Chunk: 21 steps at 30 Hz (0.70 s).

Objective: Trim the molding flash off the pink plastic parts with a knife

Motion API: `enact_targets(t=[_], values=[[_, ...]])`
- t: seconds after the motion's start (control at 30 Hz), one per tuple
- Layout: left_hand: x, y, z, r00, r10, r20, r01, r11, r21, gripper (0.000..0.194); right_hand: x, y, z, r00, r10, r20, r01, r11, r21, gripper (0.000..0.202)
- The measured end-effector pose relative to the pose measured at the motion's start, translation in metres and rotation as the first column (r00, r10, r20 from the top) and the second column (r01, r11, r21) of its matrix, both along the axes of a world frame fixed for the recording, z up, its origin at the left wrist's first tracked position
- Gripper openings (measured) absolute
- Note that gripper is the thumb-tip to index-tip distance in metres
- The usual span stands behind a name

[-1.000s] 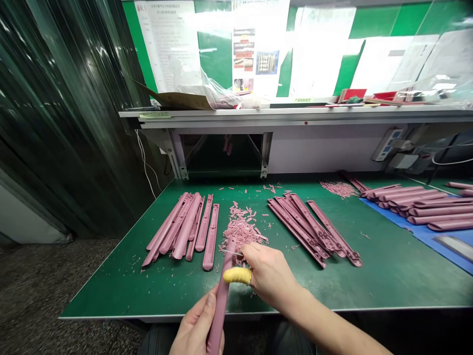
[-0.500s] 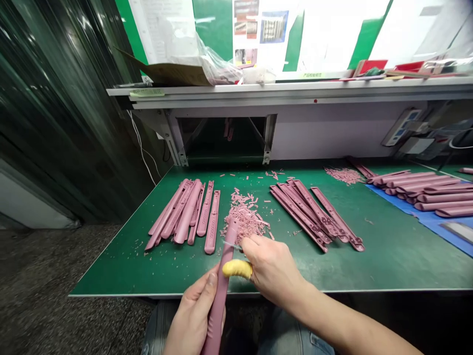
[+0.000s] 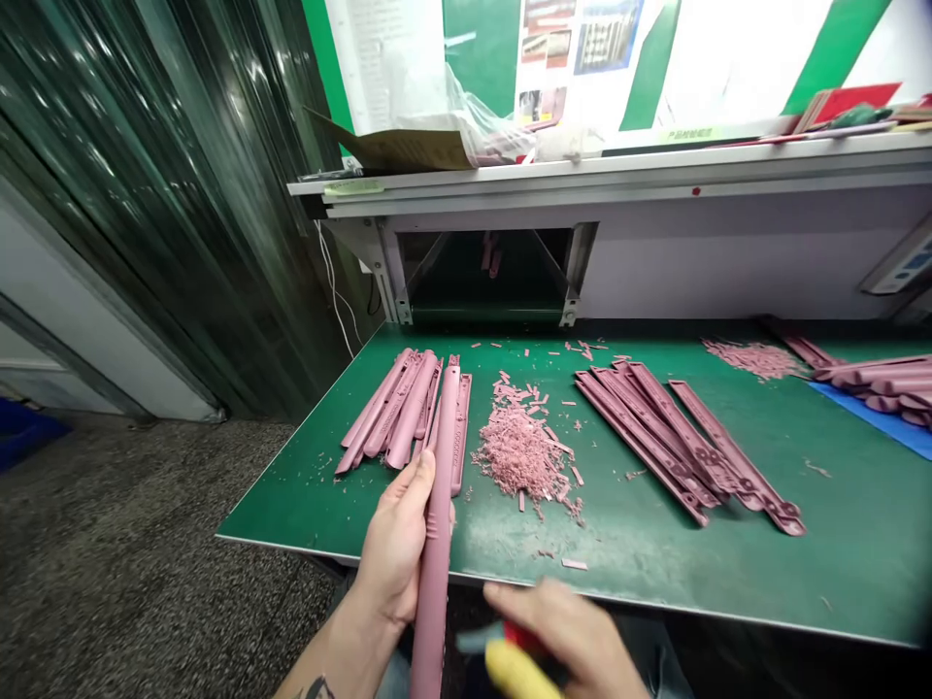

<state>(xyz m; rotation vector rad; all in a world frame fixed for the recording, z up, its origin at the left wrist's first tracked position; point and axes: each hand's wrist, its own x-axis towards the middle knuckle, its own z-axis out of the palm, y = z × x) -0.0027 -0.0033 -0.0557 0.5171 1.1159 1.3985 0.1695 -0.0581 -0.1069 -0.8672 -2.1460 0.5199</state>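
Clasping a long pink strip (image 3: 435, 544) in the left hand (image 3: 397, 544), with the thumb pressed along its left side and fingers wrapped behind, and with a fingertip visible at its right edge. Carrying a small red-and-grey tool (image 3: 477, 641), blurred by motion, in the right hand (image 3: 575, 636), low and to the right of the held strip, apart from it and nearer to the wearer than the front edge of the green bench (image 3: 510, 553). Wearing a yellow finger cover (image 3: 516, 670) on one finger of the same right hand, just beside the tool.

Seen rising nearly upright from the bottom of the view, through the left hand's grip and out beyond the thumb, to a far end overlapping the left-hand bundle of pink strips (image 3: 393, 408); impossible to tell from this angle whether touching or above.

Piled on the bench just right of the held strip, a heap of pink shavings (image 3: 520, 451), with loose bits scattered about. Fanned out farther right, more pink strips (image 3: 655, 437), well apart from both hands. Placed beyond, toward the right, a smaller heap of pink bits (image 3: 753, 359) and stacked strips (image 3: 895, 374) by a blue sheet (image 3: 884, 417). Set above, on a shelf (image 3: 618, 178), some brown cardboard (image 3: 415, 150) and a clear plastic bag (image 3: 481, 126).
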Motion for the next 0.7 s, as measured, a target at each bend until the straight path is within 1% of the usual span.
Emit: enact_targets(t=[0.07,0.13,0.23,0.37,0.47,0.57,0.7], values=[[0.004,-0.004,-0.001,1.0,-0.01,-0.007,0.01,1.0,0.002,0.041,-0.002,0.019,0.009,0.988,-0.081,-0.134,0.081,0.997,-0.008,0.023],[0.007,-0.006,-0.002,1.0,-0.019,-0.016,0.019,1.0,0.005,0.041,-0.006,0.03,0.013,0.968,-0.137,-0.209,0.139,0.99,-0.004,0.018],[0.01,-0.009,-0.003,0.999,-0.021,-0.025,0.021,1.0,0.0,0.038,-0.009,0.036,0.011,0.967,-0.164,-0.193,0.169,0.986,0.008,0.019],[0.014,-0.013,-0.004,0.999,-0.028,-0.031,0.027,0.999,-0.019,0.038,-0.004,0.04,0.012,0.963,-0.199,-0.184,0.201,0.979,-0.008,0.019],[0.019,-0.017,-0.004,0.997,-0.064,-0.038,0.063,0.998,-0.02,0.04,0.001,0.05,0.02,0.95,-0.226,-0.215,0.23,0.973,-0.004,0.019],[0.023,-0.021,-0.004,0.989,-0.12,-0.084,0.118,0.993,-0.021,0.044,0.007,0.064,0.032,0.929,-0.278,-0.246,0.291,0.957,0.015,0.019],[0.028,-0.027,-0.01,0.979,-0.159,-0.131,0.152,0.986,-0.063,0.05,0.017,0.089,0.047,0.893,-0.359,-0.271,0.375,0.927,0.01,0.017]])
